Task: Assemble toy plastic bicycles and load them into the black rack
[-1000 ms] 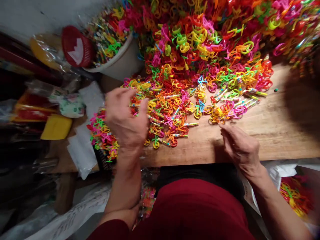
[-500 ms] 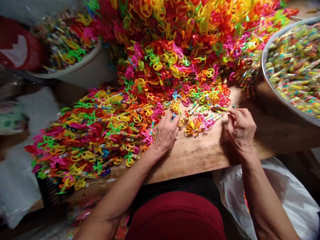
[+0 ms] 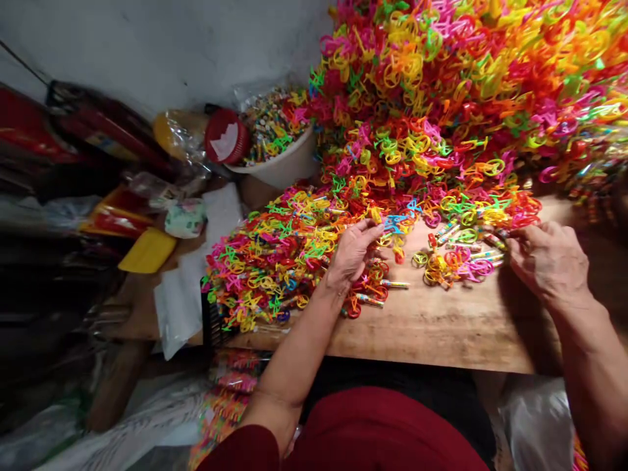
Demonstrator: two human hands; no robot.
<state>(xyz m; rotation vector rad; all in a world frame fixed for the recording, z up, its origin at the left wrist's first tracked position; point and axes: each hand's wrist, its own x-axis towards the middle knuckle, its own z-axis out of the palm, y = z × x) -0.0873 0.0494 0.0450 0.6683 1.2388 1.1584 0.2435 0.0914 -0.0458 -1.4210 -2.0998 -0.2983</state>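
My left hand (image 3: 350,255) is closed, thumb and forefinger pinched at the edge of the pile. At its fingertips is a blue plastic toy piece (image 3: 396,224). Finished-looking toys with candy tubes (image 3: 370,300) lie beneath and beside this hand. My right hand (image 3: 552,261) has its fingers pinched on the end of a slim candy-filled tube (image 3: 494,241); its grip is partly hidden. Between the hands, a small cluster of yellow, orange and pink wheeled toy pieces (image 3: 444,268) rests on the wooden table (image 3: 432,333).
A tall heap of bright plastic pieces (image 3: 417,65) rises behind the table. Toys with tubes form a low pile (image 3: 265,261) at left. Beyond it stand a white tub (image 3: 289,163) and a red round container (image 3: 227,136). A plastic bag (image 3: 537,418) hangs below right.
The view has swung left, bringing in the wall and left-hand clutter. My left hand has lifted from lying over the pieces to a pinch. My right hand stays at the tubes.
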